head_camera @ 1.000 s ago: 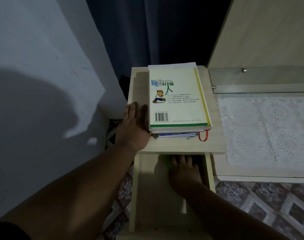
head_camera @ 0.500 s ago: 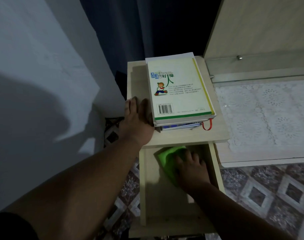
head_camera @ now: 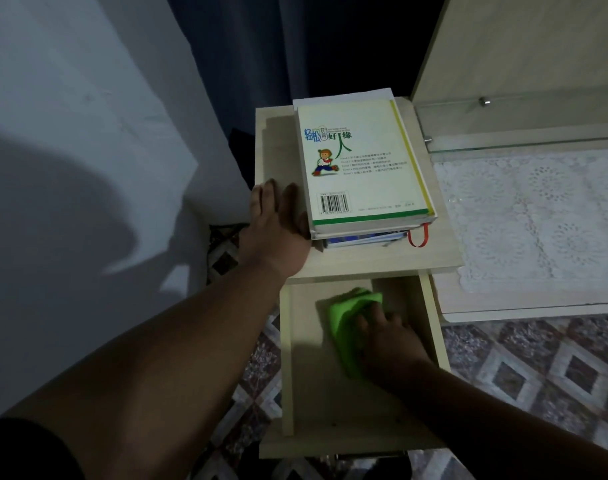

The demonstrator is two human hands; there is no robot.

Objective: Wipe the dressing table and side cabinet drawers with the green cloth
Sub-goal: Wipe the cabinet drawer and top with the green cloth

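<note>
The right hand [head_camera: 389, 337] lies flat, fingers spread, pressing the folded bright-green cloth [head_camera: 347, 327] against the floor of the pulled-out pale wooden drawer [head_camera: 306, 386] of the side cabinet [head_camera: 278, 147]. The cloth sits toward the back of the drawer, mostly under and to the left of that hand. The left hand [head_camera: 278, 223] rests open, fingers straight, on the cabinet top just above the drawer, its thumb side touching a stack of books topped by a white paperback with a green-and-yellow border [head_camera: 361, 161].

The risks lie close to both hands. The book stack overhangs nothing, but a push from the left hand could slide it toward the white lace runner [head_camera: 531, 216] on the dressing bench [head_camera: 524, 310] to the right of the hands. The drawer is well extended — leaning hard on the cloth near its front could tip or strain it. The corners look likely to be missed, since the cloth is bunched rather than spread.
</note>
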